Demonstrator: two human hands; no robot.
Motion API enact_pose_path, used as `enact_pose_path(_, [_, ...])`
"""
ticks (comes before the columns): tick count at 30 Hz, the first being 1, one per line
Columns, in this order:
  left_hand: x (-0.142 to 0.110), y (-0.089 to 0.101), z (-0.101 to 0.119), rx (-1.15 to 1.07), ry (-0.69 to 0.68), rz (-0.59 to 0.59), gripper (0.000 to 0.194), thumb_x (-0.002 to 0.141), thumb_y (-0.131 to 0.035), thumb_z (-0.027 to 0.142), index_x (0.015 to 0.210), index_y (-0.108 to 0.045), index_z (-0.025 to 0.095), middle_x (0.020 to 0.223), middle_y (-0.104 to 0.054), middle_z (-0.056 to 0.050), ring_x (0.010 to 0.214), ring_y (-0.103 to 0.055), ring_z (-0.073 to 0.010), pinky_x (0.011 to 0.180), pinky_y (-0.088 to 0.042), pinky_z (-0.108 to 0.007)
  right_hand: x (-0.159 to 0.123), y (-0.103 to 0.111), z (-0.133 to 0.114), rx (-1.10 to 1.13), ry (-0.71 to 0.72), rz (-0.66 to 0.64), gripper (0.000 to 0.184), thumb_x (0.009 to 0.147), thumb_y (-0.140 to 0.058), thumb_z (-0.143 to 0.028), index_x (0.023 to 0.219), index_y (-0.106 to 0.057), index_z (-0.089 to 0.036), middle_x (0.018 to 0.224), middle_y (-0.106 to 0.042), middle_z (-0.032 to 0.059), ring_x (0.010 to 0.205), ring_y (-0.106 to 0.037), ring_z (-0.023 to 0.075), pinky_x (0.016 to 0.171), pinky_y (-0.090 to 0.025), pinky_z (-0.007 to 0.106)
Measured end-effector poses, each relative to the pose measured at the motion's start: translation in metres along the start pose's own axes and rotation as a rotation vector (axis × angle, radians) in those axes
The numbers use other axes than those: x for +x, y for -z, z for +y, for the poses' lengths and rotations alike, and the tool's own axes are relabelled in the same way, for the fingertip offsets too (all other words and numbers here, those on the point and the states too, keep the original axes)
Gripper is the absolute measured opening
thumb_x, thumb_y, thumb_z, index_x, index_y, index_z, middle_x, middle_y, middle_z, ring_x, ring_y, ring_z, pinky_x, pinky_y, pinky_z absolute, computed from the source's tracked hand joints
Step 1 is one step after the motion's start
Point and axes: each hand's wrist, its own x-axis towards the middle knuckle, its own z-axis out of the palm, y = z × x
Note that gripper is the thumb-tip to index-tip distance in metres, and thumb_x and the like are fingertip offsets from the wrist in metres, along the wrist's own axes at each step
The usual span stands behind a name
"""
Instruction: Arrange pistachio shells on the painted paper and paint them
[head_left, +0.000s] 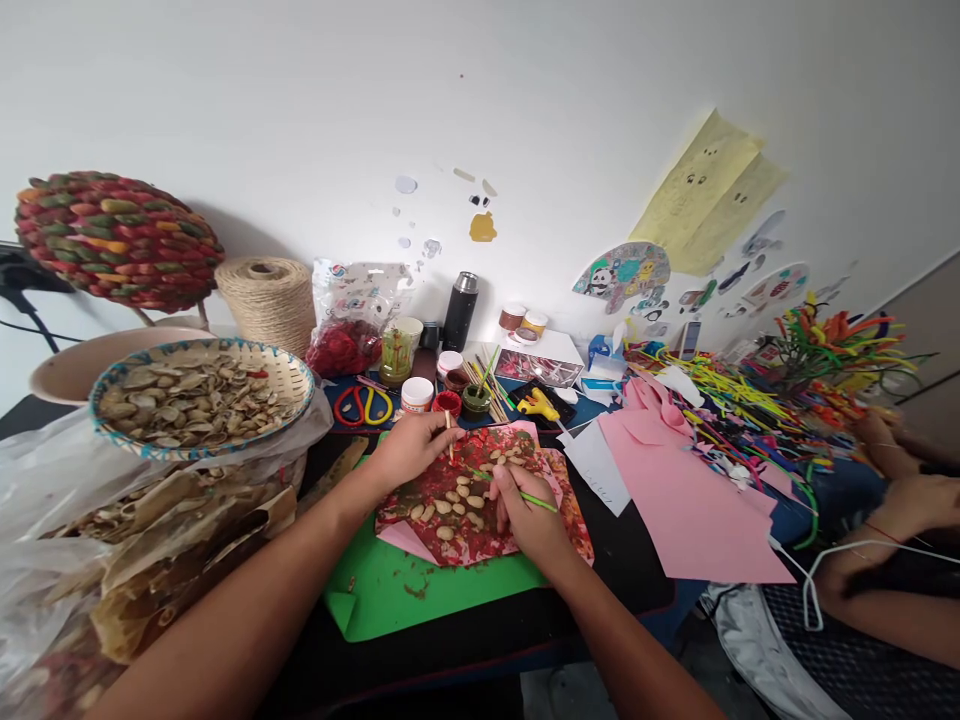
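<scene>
My left hand (416, 445) is closed on a light wooden stick (450, 430) whose lower end is red. It is over the upper left of a paint-smeared pink paper (420, 490). My right hand (529, 510) pinches a thin green stick (540, 502), possibly a brush, whose front end points left above the paper. Between the hands lie several unpainted peanuts (445, 506), with more peanuts (511, 456) farther back. A green sheet (420, 610) lies under the paper. Just behind my left hand are an open red paint jar (448, 403) and a green paint jar (476, 402).
Scissors (363, 407), a black bottle (460, 312) and a yellow glue gun (538, 404) stand or lie behind. At left are a basket of shells (202, 400), twine (264, 305) and a peanut-covered ball (120, 240). Pink paper (690, 500) and another person's arm (885, 520) are right.
</scene>
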Motion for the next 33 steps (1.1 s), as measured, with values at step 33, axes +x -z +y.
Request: enact_pose_path(33, [0.000, -0.003, -0.005, -0.013, 0.032, -0.010, 0.041, 0.103, -0.049, 0.052, 0.081, -0.064, 0.020, 0.072, -0.070, -0.003, 0.067, -0.062, -0.0195, 0.068, -0.043, -0.030, 0.005, 0.002, -0.005, -0.115, 0.053, 0.023, 0.057, 0.107, -0.047, -0.067, 0.071, -0.059, -0.025, 0.045, -0.052, -0.0047, 0.045, -0.055, 0.0161, 0.063, -0.050, 0.030])
